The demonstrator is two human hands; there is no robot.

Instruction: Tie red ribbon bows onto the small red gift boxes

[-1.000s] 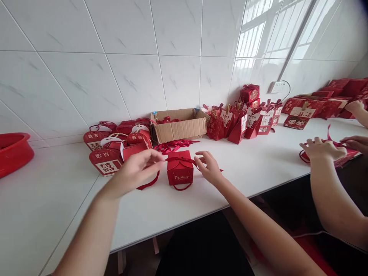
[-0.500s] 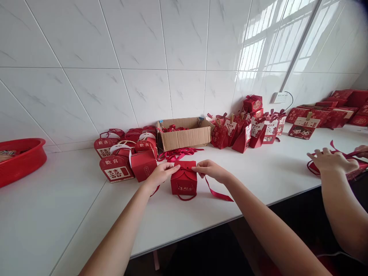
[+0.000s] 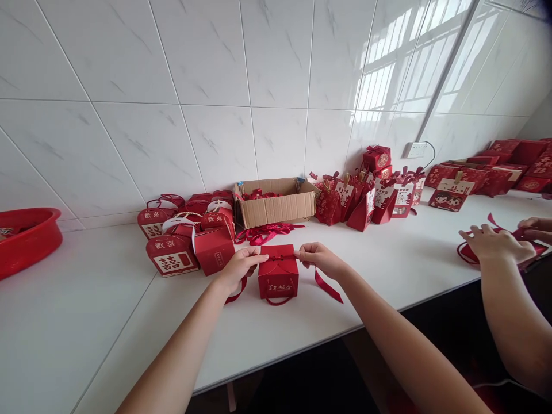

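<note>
- Countertop (image 3: 388,270), white, carries the small red gift box (image 3: 278,275) at centre frame, just in front of a cardboard carton (image 3: 276,208).
- Left hand (image 3: 239,267) and right hand (image 3: 319,259) each pinch the red ribbon (image 3: 328,286) at the box's top corners.
- Loose tails trail at both sides; an even, level pull probably keeps the tie centred.

bright daylight, tile glare, wide-angle distortion
</note>
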